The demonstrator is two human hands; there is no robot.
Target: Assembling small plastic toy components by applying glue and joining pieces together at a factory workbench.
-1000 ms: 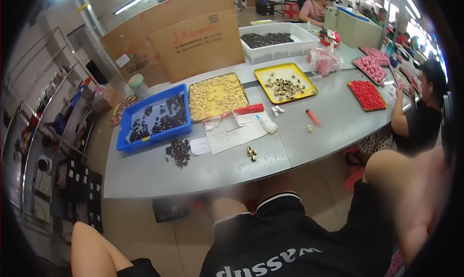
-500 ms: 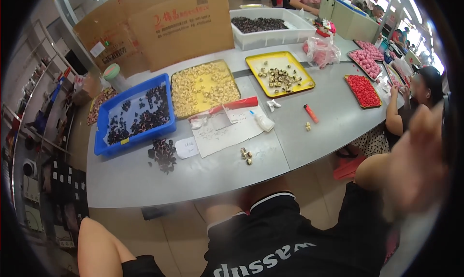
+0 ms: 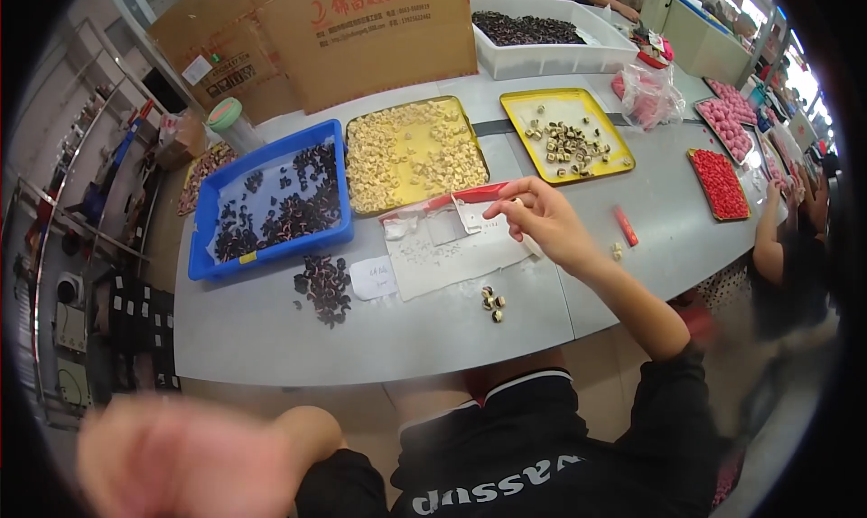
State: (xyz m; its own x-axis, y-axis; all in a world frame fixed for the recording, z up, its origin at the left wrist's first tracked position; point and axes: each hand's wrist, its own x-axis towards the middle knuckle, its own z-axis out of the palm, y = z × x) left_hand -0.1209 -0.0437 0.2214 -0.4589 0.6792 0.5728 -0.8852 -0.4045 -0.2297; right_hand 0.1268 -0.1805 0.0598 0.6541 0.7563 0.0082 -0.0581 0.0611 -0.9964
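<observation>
My right hand (image 3: 542, 222) is over the table, fingers loosely bent and apart, with nothing visible in them. Under it lies a white sheet (image 3: 424, 279) with dark specks and a red-edged strip; the hand hides the spot around a small white bottle. My left hand (image 3: 185, 459) is a blur at the lower left, close to the camera, so its fingers cannot be made out. Near the table's front edge sits a small group of cream-and-dark pieces (image 3: 493, 303). Left of the sheet are a white label card (image 3: 373, 278) and a loose pile of dark curved pieces (image 3: 322, 288).
A blue tray (image 3: 206, 238) holds dark pieces. One yellow tray (image 3: 486, 170) carries cream pieces, another yellow tray (image 3: 623, 161) two-toned ones. A red tube (image 3: 626, 226) lies at right. Behind stand a cardboard box (image 3: 379, 48) and a white bin (image 3: 560, 62). Co-workers sit at right.
My right hand has come from the far right, near the camera, to above the white sheet. My left hand has risen into view at the lower left. The whole view has shifted slightly.
</observation>
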